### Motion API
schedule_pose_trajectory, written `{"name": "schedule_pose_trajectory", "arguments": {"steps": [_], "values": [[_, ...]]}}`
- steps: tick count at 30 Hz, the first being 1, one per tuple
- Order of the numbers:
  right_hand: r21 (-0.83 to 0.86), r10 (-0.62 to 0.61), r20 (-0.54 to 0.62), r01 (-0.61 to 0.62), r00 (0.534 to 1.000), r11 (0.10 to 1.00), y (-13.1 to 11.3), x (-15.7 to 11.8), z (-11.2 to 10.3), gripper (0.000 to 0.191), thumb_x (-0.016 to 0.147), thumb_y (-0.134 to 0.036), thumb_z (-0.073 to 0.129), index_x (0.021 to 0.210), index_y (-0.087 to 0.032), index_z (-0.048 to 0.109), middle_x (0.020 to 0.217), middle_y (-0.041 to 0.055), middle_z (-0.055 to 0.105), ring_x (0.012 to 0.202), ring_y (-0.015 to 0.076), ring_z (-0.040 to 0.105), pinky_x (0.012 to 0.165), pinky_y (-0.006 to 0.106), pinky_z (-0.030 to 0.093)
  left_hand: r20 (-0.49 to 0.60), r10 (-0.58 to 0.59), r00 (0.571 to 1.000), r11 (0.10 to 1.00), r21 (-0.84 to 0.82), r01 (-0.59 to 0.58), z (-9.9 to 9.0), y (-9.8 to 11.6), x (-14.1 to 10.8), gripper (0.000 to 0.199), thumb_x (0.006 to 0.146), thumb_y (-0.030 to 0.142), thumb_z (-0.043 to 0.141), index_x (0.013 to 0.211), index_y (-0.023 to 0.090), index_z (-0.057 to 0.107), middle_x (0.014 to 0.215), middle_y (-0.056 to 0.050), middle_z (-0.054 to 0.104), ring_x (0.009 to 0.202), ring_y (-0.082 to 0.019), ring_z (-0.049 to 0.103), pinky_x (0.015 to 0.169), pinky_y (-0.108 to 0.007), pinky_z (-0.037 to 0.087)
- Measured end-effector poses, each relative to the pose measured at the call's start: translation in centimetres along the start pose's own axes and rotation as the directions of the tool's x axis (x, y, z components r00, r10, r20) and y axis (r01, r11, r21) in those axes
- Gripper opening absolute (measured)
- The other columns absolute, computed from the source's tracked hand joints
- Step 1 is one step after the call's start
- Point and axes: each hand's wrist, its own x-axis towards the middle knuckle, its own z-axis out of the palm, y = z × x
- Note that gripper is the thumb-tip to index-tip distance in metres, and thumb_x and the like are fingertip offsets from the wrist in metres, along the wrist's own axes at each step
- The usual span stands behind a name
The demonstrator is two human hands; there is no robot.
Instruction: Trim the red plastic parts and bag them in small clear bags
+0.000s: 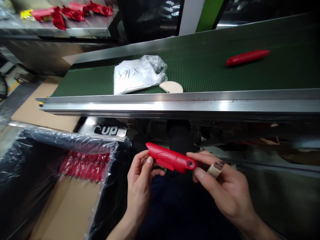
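Note:
Between my two hands, in front of the conveyor, is a red plastic part, long and hollow-looking, with a round hole at its right end. The fingers and thumb of my left hand pinch its left end. At the holed end, my right hand grips it between thumb and forefinger. A small pale piece with a dark end sits at the fingers of my right hand; I cannot make out what it is. Another red plastic part lies on the green conveyor belt.
On the belt lie a white plastic bag with handwriting and a cream half-round piece. The conveyor's metal rail runs across. A plastic-lined box at lower left holds rows of red parts. More red pieces lie on a metal table.

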Motion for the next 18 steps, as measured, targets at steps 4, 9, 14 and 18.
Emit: {"name": "schedule_pose_trajectory", "arguments": {"steps": [4, 9, 14, 18], "values": [[-0.037, 0.001, 0.073, 0.002, 0.997, 0.999, 0.1, -0.8, 0.3, 0.032, 0.093, -0.018, 0.055, 0.121, -0.032, 0.062, 0.099, -0.0028, 0.066, 0.066, 0.0046, 0.061, 0.06, 0.014, 0.051, 0.019, -0.003, 1.0, 0.995, -0.101, 0.005, 0.1, 0.7, -0.3, 0.02, 0.091, 0.027, 0.062, 0.11, 0.022, 0.057, 0.09, -0.002, 0.064, 0.075, -0.014, 0.064, 0.069, -0.028, 0.058], [-0.005, -0.083, 0.247, 0.087, 0.965, 0.996, 0.0, -1.7, 1.0, 0.033, 0.092, -0.018, 0.055, 0.122, -0.031, 0.059, 0.106, -0.0013, 0.066, 0.09, 0.0096, 0.067, 0.073, 0.013, 0.055, 0.108, -0.094, 0.99, 0.966, -0.231, 0.117, 0.4, 1.8, -0.6, 0.025, 0.093, 0.022, 0.058, 0.116, 0.024, 0.048, 0.096, -0.008, 0.07, 0.086, -0.016, 0.066, 0.075, -0.026, 0.056], [-0.066, -0.003, 0.233, 0.018, 0.973, 0.998, 0.1, -1.5, 0.7, 0.044, 0.097, -0.025, 0.052, 0.139, -0.033, 0.047, 0.11, -0.0018, 0.065, 0.087, 0.0058, 0.066, 0.076, 0.008, 0.053, 0.168, -0.191, 0.967, 0.923, -0.306, 0.235, 0.2, 3.1, -1.0, 0.029, 0.094, 0.02, 0.055, 0.122, 0.023, 0.047, 0.097, -0.012, 0.07, 0.076, -0.014, 0.064, 0.07, -0.024, 0.054], [-0.15, -0.103, 0.181, 0.131, 0.978, 0.98, -0.6, 0.0, 0.3, 0.041, 0.096, -0.017, 0.053, 0.135, -0.031, 0.054, 0.116, -0.0002, 0.062, 0.1, 0.0067, 0.062, 0.088, 0.012, 0.049, 0.275, -0.254, 0.927, 0.871, -0.351, 0.343, 0.4, 3.8, -1.6, 0.027, 0.095, 0.023, 0.05, 0.122, 0.023, 0.047, 0.094, -0.01, 0.068, 0.073, -0.015, 0.063, 0.067, -0.027, 0.053]]}}
